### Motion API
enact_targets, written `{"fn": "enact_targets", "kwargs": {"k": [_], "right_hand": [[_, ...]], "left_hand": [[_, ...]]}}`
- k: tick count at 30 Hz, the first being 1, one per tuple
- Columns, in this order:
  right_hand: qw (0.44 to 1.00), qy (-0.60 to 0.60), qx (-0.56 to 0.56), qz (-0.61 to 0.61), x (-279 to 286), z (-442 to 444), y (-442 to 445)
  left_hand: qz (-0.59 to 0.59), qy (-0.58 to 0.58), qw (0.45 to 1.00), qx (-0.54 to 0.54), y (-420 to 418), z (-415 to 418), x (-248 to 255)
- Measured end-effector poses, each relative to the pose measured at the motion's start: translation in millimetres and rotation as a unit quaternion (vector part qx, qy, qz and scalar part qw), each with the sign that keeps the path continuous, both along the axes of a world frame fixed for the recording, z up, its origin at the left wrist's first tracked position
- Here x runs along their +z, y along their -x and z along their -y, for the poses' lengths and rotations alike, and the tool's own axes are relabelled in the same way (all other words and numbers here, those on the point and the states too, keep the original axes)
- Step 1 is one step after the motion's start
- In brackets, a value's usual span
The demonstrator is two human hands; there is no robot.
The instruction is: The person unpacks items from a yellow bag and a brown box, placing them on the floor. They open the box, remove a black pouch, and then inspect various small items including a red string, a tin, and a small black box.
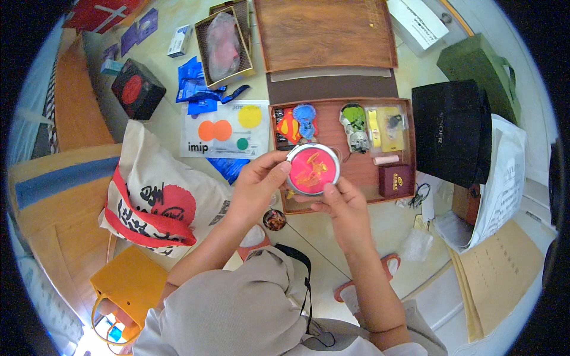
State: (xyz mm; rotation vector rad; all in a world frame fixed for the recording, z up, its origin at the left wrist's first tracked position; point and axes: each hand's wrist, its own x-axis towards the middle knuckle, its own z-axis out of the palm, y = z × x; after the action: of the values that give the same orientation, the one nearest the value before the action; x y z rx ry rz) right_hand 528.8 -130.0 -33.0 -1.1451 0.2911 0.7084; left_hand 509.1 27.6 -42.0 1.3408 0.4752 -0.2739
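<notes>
Between my two hands I hold a round compact case [313,169], with a silver rim and a pink face bearing a gold design. My left hand [262,182] grips its left edge, thumb on the rim. At the lower right edge, my right hand [345,204] pinches it with thumb and fingers. Behind it lies an open reddish-brown wooden box [329,111]. In the box are a Superman-emblem item [288,127], a blue round object [304,120], a green-topped wrapped item [354,122], a yellow packet [392,129], a pink stick [385,160] and a maroon small box [395,180].
The box's wooden lid [325,35] lies beyond. On the left are a printed cloth bag [164,178], a zip pouch [222,151], a black box [138,89] and an orange bag [129,280]. A black case [445,133] and brown envelopes [498,267] are on the right.
</notes>
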Motion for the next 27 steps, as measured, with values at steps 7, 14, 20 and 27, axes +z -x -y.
{"fn": "enact_targets", "kwargs": {"k": [7, 14, 20, 27], "right_hand": [[0.956, 0.130, -0.258, 0.047, -50, 57, 19], [0.820, 0.095, -0.560, -0.072, -145, 233, 29], [0.841, 0.136, -0.513, -0.108, -168, 270, 34], [0.797, 0.220, -0.547, -0.133, -156, 250, 40]], "left_hand": [[0.005, -0.022, 0.987, -0.160, 7, 2, -15], [-0.026, -0.047, 0.986, -0.159, 10, -6, -41], [-0.044, -0.060, 0.985, -0.157, 20, -14, -52], [-0.046, -0.056, 0.987, -0.147, 22, -16, -61]]}}
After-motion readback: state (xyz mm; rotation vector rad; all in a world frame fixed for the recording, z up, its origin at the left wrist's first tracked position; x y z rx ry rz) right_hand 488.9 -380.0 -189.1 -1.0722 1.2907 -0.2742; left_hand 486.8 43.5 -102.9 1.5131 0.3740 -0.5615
